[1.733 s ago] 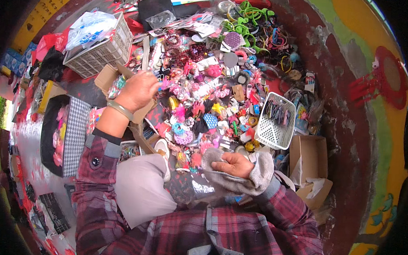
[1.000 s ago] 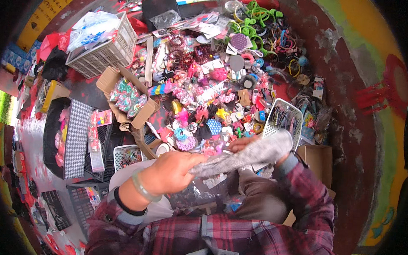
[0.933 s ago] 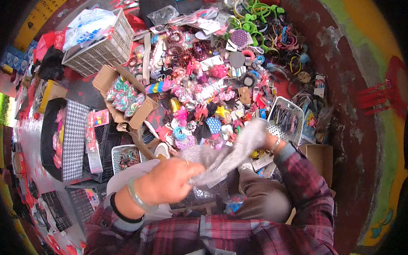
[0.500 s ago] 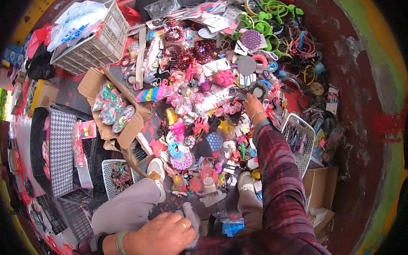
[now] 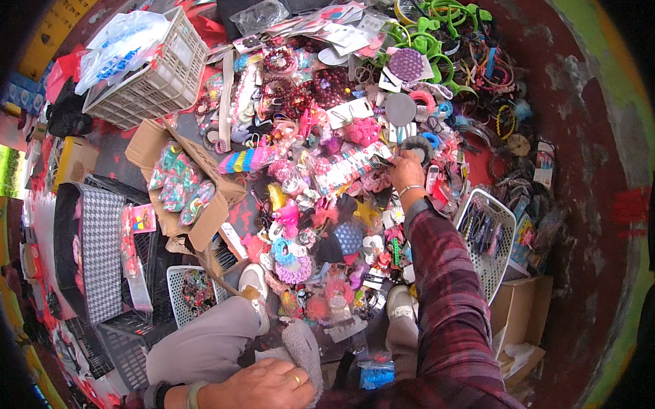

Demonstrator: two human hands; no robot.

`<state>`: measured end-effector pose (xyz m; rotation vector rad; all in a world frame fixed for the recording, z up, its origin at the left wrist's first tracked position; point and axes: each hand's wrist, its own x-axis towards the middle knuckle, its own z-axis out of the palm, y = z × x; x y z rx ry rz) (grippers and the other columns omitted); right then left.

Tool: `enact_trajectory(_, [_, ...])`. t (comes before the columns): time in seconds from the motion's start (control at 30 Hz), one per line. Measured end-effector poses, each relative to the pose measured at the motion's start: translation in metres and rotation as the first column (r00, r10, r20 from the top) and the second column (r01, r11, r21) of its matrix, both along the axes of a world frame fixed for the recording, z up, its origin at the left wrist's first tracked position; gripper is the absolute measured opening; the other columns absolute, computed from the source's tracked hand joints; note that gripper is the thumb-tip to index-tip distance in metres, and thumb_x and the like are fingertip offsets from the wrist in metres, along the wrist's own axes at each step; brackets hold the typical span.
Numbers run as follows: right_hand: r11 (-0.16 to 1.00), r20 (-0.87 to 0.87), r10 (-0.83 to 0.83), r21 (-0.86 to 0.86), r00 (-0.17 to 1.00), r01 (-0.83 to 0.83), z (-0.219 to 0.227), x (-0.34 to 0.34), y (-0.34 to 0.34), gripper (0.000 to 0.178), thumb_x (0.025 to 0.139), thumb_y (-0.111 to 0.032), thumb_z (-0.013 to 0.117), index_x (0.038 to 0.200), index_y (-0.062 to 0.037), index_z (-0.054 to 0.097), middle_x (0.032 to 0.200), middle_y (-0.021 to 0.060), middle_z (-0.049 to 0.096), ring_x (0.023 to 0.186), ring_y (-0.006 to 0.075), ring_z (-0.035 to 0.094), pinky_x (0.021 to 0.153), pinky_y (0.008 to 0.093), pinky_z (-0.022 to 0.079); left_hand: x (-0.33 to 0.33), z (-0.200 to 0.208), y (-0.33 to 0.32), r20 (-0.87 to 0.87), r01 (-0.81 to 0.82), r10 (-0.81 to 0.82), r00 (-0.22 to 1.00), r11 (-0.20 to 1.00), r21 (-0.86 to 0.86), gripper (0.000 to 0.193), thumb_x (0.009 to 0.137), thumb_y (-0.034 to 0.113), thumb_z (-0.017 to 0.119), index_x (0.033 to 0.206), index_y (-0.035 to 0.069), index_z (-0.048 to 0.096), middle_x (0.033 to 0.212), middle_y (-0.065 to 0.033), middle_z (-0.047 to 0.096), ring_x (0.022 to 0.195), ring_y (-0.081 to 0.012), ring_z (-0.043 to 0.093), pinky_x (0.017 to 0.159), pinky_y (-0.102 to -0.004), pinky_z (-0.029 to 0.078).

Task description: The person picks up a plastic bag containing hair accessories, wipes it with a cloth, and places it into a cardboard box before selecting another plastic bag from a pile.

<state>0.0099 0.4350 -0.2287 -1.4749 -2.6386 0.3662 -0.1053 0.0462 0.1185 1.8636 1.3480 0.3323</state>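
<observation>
My right hand (image 5: 408, 173) reaches into a spread heap of hair accessories, fingers pinched. A small dark thing (image 5: 383, 161) shows at its fingertips, too small to name. Just beyond the hand lies a grey fluffy hair tie (image 5: 417, 145). To its left is a row of white bows (image 5: 349, 169), and further off a pink ruffled hair tie (image 5: 362, 131). Low in the view, my left hand (image 5: 268, 390) rests by my thigh, its fingers curled against a grey fuzzy band (image 5: 303, 353). The fingertips are hidden beneath the hand.
Left of the heap stand an open cardboard box (image 5: 213, 225) of wrapped pieces and a beige crate (image 5: 169, 70). A white basket (image 5: 506, 245) is by my right forearm. Green headbands (image 5: 443, 63) pile at the far right. My shoes (image 5: 255, 285) border the heap.
My right hand has drawn slightly nearer, away from the grey fluffy hair tie, and a small dark thing now shows at its fingertips. The grey fuzzy band by my left hand shows more fully.
</observation>
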Motion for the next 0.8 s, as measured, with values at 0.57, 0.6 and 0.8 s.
enact_trajectory(0.57, [0.864,-0.327,-0.156,-0.503,0.932,-0.032,0.127,0.206,-0.164,0.022,0.08,-0.026,0.064,0.086,-0.0051,0.064,0.067,0.0137,0.06,0.062,0.0261,0.059,0.064,0.0351,0.048,0.031,0.008,-0.005,-0.105,0.197,-0.195,0.975,0.98,0.015,0.027,0.061,0.008,0.061,0.087,0.004,0.058,0.085,-0.0084,0.056,0.082,-0.0272,0.054,0.076,-0.0361,0.044])
enact_trajectory(0.6, [0.794,-0.439,-0.331,-0.608,0.836,-0.005,0.131,0.212,-0.157,0.019,0.081,-0.022,0.063,0.087,-0.0044,0.065,0.068,0.01,0.061,0.063,0.0174,0.06,0.061,0.0333,0.048,0.032,0.004,-0.007,-0.118,0.194,-0.192,0.974,0.981,0.008,0.027,0.061,0.008,0.061,0.087,0.004,0.058,0.084,-0.0086,0.056,0.081,-0.0277,0.054,0.075,-0.0365,0.044])
enact_trajectory(0.8, [0.491,-0.432,-0.818,-0.868,0.378,0.069,0.125,0.288,-0.141,0.028,0.082,-0.008,0.062,0.108,-0.0013,0.058,0.089,0.0022,0.062,0.073,0.0108,0.059,0.057,0.0251,0.05,0.04,-0.002,0.001,-0.142,0.21,-0.21,0.967,0.978,-0.015,0.028,0.06,0.007,0.061,0.087,0.003,0.057,0.084,-0.01,0.055,0.08,-0.0288,0.054,0.075,-0.0379,0.044])
